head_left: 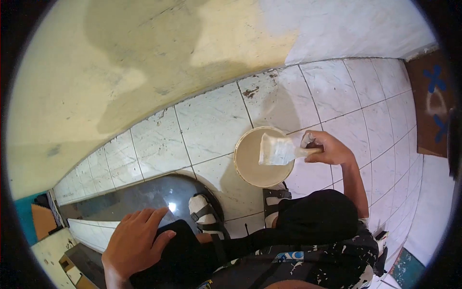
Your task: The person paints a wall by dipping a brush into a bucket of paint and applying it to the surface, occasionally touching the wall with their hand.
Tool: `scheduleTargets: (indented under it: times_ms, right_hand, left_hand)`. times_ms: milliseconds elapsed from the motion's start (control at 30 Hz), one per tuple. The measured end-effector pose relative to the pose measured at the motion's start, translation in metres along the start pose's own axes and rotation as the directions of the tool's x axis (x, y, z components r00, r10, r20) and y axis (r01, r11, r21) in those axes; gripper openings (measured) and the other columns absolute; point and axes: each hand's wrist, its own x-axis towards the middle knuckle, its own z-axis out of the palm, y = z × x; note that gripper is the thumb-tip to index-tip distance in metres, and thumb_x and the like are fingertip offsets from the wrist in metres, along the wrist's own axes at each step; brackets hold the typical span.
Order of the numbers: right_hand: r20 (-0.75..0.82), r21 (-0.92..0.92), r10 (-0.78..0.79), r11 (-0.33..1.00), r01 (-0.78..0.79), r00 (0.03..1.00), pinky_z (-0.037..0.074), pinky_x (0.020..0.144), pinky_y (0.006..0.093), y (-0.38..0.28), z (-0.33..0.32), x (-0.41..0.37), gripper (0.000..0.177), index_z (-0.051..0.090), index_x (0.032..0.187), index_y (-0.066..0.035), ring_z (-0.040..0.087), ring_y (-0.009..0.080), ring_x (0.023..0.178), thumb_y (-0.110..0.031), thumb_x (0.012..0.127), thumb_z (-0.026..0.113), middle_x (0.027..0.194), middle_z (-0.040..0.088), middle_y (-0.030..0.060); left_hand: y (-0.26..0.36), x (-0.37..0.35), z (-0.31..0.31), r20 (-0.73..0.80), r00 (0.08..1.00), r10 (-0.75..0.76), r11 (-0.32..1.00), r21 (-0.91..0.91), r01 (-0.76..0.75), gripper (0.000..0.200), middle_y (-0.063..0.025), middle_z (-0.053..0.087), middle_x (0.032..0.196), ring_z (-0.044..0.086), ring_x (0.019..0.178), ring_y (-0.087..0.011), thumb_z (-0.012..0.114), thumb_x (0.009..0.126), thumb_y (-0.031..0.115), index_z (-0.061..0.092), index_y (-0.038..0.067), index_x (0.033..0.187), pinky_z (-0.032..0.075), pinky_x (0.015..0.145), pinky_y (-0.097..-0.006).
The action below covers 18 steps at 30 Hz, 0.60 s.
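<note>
A wide paintbrush (278, 150), its bristles coated in whitish paint, is in my right hand (329, 148), whose fingers close around the short handle. The brush head overlaps the mouth of a round cream bucket (246, 161) standing on the tiles in front of my feet. Pale smears mark the bucket's inner wall. Lying over my left knee, in dark cloth, my left hand (136, 241) has its fingers stretched out and holds nothing.
Ahead rises a yellow wall (144, 58), whitish at its right part (356, 29). White tiled floor (216, 120) runs along it, with dark specks near the base. A dark glossy surface (139, 195) lies left of my sandalled feet. A brown board (433, 106) with blue marks stands right.
</note>
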Motion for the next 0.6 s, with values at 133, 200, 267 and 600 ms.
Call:
scheduleTargets:
  times_ms: [133,200,267,600]
  right_hand:
    - [-0.072,0.217,-0.109,0.968,0.123,0.991,0.043,0.056,0.0245,-0.004,-0.038,0.013,0.034,0.056,0.115,-0.003,0.051,0.0084,0.068,-0.005,0.087,0.075,0.089,0.058,0.0034]
    - [-0.256,0.323,-0.002,0.942,0.087,0.967,0.039,0.049,0.0236,-0.001,-0.056,0.028,0.029,0.054,0.116,-0.005,0.05,0.0086,0.057,-0.011,0.092,0.07,0.08,0.059,0.0059]
    - [-0.367,0.311,0.018,0.945,0.104,0.93,0.033,0.045,0.0244,0.014,-0.063,0.056,0.024,0.052,0.111,-0.005,0.045,0.0075,0.052,-0.016,0.095,0.066,0.077,0.057,0.0052]
    - [-0.617,0.454,0.252,0.888,0.076,0.746,0.025,0.037,0.0257,0.141,-0.061,0.179,0.016,0.05,0.1,-0.009,0.036,0.0064,0.042,-0.022,0.101,0.058,0.069,0.055,0.0043]
  left_hand:
    - [0.003,0.006,-0.003,0.04,0.997,-0.058,0.996,-0.064,0.061,0.047,-0.0213,0.066,0.112,0.064,0.105,-0.0394,0.065,0.096,0.031,0.057,0.001,0.13,0.048,0.094,-0.0449]
    - [0.003,0.007,-0.002,0.068,0.993,-0.097,0.991,-0.081,0.103,0.047,-0.0216,0.066,0.112,0.064,0.106,-0.0396,0.065,0.096,0.031,0.057,0.001,0.13,0.048,0.094,-0.0447]
    - [-0.003,0.009,0.0,0.039,0.993,-0.11,0.986,-0.121,0.114,0.047,-0.0219,0.067,0.111,0.064,0.104,-0.04,0.065,0.096,0.031,0.057,0.002,0.131,0.049,0.093,-0.0455]
    - [-0.008,0.023,-0.003,0.046,0.983,-0.18,0.975,-0.126,0.184,0.047,-0.0241,0.067,0.112,0.065,0.106,-0.0409,0.061,0.099,0.034,0.056,0.003,0.134,0.051,0.091,-0.046]
